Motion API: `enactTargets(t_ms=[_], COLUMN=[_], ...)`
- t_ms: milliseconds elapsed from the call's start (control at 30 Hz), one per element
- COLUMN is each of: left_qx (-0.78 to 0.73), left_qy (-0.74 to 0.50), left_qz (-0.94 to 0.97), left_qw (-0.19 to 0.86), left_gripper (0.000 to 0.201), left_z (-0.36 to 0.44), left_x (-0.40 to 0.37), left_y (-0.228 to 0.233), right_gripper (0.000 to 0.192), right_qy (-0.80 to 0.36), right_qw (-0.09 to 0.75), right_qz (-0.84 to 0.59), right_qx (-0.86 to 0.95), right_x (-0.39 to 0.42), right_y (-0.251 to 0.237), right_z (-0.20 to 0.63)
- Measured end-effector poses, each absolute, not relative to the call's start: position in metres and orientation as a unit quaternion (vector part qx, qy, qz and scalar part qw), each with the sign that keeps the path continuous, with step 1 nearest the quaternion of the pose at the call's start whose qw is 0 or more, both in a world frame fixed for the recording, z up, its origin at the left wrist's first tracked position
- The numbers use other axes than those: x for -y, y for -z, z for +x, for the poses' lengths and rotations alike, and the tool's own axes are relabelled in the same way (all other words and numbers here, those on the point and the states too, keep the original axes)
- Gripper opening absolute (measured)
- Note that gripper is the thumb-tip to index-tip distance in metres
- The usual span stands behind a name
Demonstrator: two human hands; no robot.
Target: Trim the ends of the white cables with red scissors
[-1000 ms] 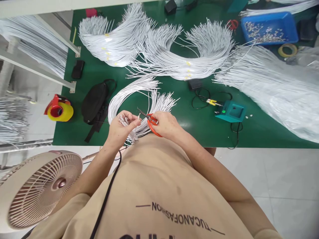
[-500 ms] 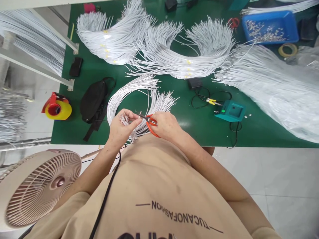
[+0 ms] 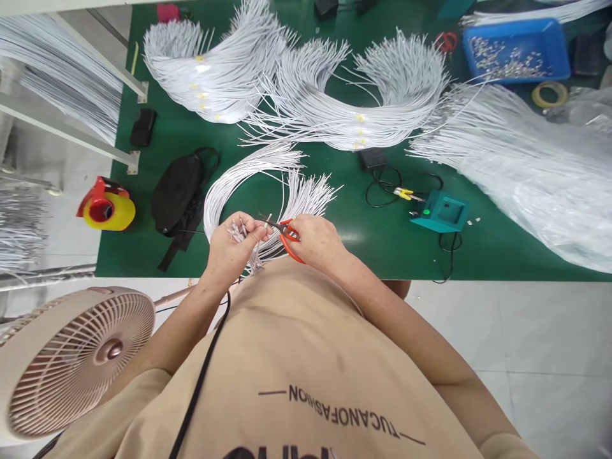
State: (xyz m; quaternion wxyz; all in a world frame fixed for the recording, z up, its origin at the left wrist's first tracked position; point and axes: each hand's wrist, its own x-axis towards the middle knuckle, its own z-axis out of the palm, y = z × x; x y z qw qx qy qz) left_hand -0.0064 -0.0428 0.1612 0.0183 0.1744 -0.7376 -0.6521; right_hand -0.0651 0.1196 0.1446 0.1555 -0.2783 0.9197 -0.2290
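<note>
Right hand (image 3: 318, 241) covers most of the orange-handled snips (image 3: 289, 237); blade tips too small to tell if closed. Fan (image 3: 71, 363) cut off at 8 o'clock edge. Blue tray (image 3: 554, 38) contents at 1 o'clock too small to identify.

Both forearms reach forward from the torso and angle inward, so the 2 hands meet close in front of the chest. The left hand (image 3: 233, 247) is curled, its fingers (image 3: 252, 234) bent inward and pinched together, thumb toward the right hand. The right hand (image 3: 317, 242) is closed in a grip, knuckles up, wrist bent slightly left. The 2 sets of fingertips sit just apart.
</note>
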Motion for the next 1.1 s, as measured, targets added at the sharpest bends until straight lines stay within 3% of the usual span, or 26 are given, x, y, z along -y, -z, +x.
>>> enactTargets(t_ms=[400,467,700,833,1100], left_qx=[0.718,0.719,0.698,0.678,0.673], left_qy=[0.679,0.678,0.704,0.722,0.726], left_qz=[0.150,0.150,0.103,0.087,0.085], left_qw=[-0.027,-0.033,-0.081,-0.105,-0.116], left_gripper=[0.032,0.033,0.029,0.030,0.030], left_z=[-0.008,-0.008,-0.008,-0.009,-0.011], left_x=[0.046,0.046,0.049,0.053,0.055], left_y=[-0.164,-0.164,-0.160,-0.158,-0.158], right_gripper=[0.024,0.023,0.021,0.022,0.028], right_qy=[0.251,0.295,0.630,0.685,0.695], right_qw=[0.164,0.163,0.186,0.236,0.244], right_qz=[-0.272,-0.263,-0.192,-0.192,-0.156], right_qx=[-0.914,-0.904,-0.729,-0.661,-0.658], right_x=[-0.122,-0.123,-0.122,-0.119,-0.117], right_y=[-0.141,-0.141,-0.148,-0.148,-0.138], right_z=[-0.063,-0.065,-0.078,-0.081,-0.078])
